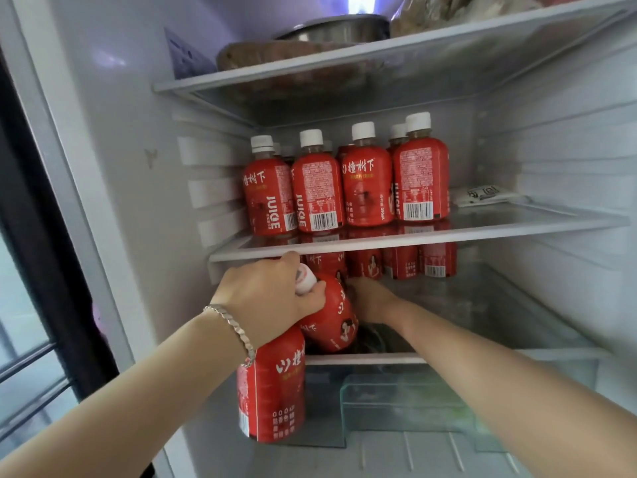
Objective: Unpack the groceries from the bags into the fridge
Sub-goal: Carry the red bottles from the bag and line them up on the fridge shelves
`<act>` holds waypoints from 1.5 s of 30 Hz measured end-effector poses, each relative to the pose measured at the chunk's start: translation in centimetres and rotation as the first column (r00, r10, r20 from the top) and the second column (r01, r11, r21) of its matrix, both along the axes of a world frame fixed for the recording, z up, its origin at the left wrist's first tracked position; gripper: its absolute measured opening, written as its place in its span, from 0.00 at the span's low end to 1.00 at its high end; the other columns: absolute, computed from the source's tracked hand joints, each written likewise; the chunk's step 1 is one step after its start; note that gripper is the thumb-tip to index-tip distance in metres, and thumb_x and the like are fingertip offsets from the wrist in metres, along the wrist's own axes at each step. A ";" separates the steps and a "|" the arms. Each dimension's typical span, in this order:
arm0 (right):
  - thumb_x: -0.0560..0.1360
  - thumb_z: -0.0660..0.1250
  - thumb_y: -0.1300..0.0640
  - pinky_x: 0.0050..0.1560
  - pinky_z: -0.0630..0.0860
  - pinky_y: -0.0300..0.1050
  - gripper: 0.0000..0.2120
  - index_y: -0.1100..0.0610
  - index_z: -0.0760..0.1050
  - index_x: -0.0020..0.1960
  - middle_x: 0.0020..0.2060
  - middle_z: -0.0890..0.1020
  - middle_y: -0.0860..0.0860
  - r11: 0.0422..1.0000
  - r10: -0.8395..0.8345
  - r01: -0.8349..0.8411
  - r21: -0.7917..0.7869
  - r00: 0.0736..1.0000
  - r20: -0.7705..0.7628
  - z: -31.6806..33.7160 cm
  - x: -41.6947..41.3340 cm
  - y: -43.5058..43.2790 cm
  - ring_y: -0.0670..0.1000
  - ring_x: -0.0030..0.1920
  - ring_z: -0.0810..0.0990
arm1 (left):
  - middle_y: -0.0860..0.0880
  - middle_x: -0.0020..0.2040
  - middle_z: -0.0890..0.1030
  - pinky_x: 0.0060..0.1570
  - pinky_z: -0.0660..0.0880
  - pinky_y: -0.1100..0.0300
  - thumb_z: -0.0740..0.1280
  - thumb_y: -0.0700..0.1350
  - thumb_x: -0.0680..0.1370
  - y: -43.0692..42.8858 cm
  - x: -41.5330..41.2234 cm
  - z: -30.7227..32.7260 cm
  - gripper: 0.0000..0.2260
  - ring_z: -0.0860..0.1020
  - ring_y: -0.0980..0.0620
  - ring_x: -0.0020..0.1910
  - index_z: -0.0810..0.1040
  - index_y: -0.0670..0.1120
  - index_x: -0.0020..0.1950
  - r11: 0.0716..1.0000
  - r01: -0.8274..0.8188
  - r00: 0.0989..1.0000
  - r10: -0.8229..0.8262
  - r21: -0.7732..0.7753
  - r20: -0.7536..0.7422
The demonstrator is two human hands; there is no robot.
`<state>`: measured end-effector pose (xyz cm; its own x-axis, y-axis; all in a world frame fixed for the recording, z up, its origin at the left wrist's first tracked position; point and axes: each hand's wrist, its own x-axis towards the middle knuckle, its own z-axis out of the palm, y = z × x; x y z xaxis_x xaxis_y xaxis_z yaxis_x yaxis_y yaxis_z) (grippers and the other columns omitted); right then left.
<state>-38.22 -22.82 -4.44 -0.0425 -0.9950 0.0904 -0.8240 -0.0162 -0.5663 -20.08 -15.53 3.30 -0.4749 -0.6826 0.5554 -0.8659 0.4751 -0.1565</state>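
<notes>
Several red juice bottles [317,194] with white caps stand in a row on the fridge's middle glass shelf [517,224]. More red bottles [401,265] stand at the back of the lower shelf [365,358]. My left hand [265,294] grips the white-capped neck of a tilted red bottle [332,319] at the lower shelf's left front. Another red bottle [272,388] hangs upright below my left wrist, its top hidden. My right hand [372,300] reaches into the lower shelf just behind the tilted bottle, its fingers hidden.
The top shelf [344,62] carries a metal bowl [331,29] and bagged food. A white packet [482,196] lies on the middle shelf's right side. A clear drawer [396,405] sits below the lower shelf. The fridge's left wall [120,201] is close to my left arm.
</notes>
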 end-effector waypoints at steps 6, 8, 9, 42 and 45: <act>0.75 0.60 0.68 0.64 0.72 0.47 0.21 0.55 0.73 0.66 0.61 0.78 0.51 0.966 0.150 -0.058 -0.251 0.919 0.365 2.1 1.2 5.2 0.50 0.63 0.75 | 0.54 0.37 0.75 0.42 0.75 0.58 0.57 0.64 0.75 -0.2 0.5 -0.3 0.17 0.78 0.51 0.39 0.64 0.50 0.43 0.999 0.012 0.998 -0.009 0.048 -0.064; 0.71 0.64 0.70 0.64 0.72 0.45 0.34 0.49 0.62 0.73 0.65 0.73 0.48 0.934 0.347 -0.274 -0.229 0.846 0.404 2.2 1.6 7.5 0.47 0.64 0.73 | 0.54 0.38 0.77 0.42 0.75 0.58 0.57 0.64 0.74 -0.2 0.6 -0.2 0.17 0.78 0.51 0.39 0.65 0.50 0.42 0.998 0.018 0.997 -0.014 0.054 -0.079; 0.70 0.68 0.68 0.63 0.73 0.43 0.39 0.45 0.57 0.74 0.65 0.71 0.47 0.911 0.411 -0.352 -0.216 0.825 0.389 2.2 2.0 8.3 0.46 0.64 0.72 | 0.53 0.39 0.77 0.42 0.75 0.58 0.58 0.64 0.74 -0.2 0.5 -0.2 0.17 0.78 0.51 0.40 0.65 0.50 0.43 0.998 0.023 0.997 -0.019 0.052 -0.080; 0.62 0.79 0.58 0.42 0.69 0.30 0.37 0.42 0.60 0.60 0.48 0.71 0.35 0.826 0.034 0.311 -0.470 0.805 0.592 -0.9 -0.3 12.6 0.37 0.46 0.74 | 0.58 0.44 0.76 0.34 0.74 0.70 0.71 0.47 0.73 1.9 -3.4 -3.0 0.19 0.77 0.60 0.40 0.62 0.55 0.55 0.892 0.446 0.629 -0.253 0.075 -0.736; 0.62 0.78 0.59 0.43 0.69 0.29 0.36 0.42 0.60 0.60 0.49 0.72 0.36 0.826 0.036 0.303 -0.476 0.813 0.581 -0.8 -0.3 12.4 0.37 0.47 0.74 | 0.59 0.44 0.79 0.41 0.76 0.69 0.72 0.53 0.69 1.2 -2.9 -3.9 0.16 0.78 0.60 0.44 0.72 0.53 0.53 0.893 0.438 0.502 -0.147 0.104 -0.852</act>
